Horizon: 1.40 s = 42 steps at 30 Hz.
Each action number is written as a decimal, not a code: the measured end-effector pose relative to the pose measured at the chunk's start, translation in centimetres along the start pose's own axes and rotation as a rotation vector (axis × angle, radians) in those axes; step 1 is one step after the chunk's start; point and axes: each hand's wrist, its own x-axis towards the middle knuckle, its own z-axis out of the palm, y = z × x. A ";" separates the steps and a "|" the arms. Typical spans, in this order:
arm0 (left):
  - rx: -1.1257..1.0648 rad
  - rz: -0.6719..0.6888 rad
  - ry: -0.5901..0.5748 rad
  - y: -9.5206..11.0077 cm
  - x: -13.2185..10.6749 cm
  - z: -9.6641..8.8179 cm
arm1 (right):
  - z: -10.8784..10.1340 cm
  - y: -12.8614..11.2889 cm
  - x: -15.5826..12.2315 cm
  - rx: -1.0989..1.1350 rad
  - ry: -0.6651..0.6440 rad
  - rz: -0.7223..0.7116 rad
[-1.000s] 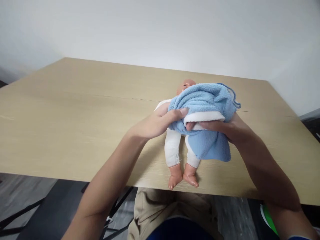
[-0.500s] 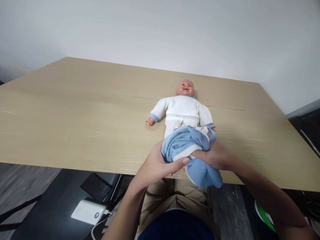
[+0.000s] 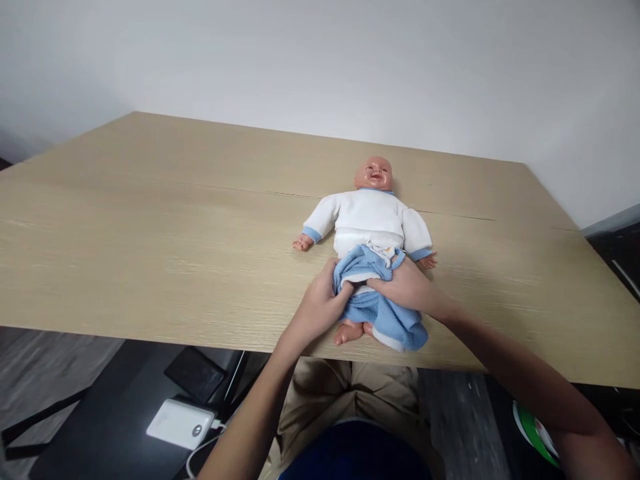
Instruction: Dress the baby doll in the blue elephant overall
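A baby doll (image 3: 370,213) in a white top lies on its back on the wooden table (image 3: 150,233), head away from me. A pair of light blue fleece trousers (image 3: 380,307) is bunched over its legs. My left hand (image 3: 320,307) grips the left side of the waistband. My right hand (image 3: 405,290) grips the right side at the doll's hip. One bare foot (image 3: 347,331) pokes out near the table's front edge. The other leg is hidden in the fabric.
Under the table on the left lie a white power bank (image 3: 177,423) with a cable and a dark flat object (image 3: 195,375). A green-and-white object (image 3: 533,437) sits on the floor at the lower right. A white wall stands behind the table.
The blue trousers came down from over the doll's chest to its feet, then moved up the legs toward the waist. Both hands followed the fabric.
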 end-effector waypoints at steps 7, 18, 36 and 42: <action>0.106 -0.003 -0.039 -0.2 4.1 -1.4 | -0.4 1.3 2.8 -0.014 0.075 0.082; 0.048 -0.146 -0.044 4.2 -1.8 -2.9 | -3.2 -3.9 -0.3 0.062 -0.090 -0.095; 0.278 -0.204 -0.152 0.6 -4.9 -2.3 | 0.4 -3.5 -2.1 -0.355 -0.294 0.065; 0.215 -0.082 -0.112 0.0 -5.5 -1.5 | 1.1 -3.3 -2.7 -0.321 -0.292 0.021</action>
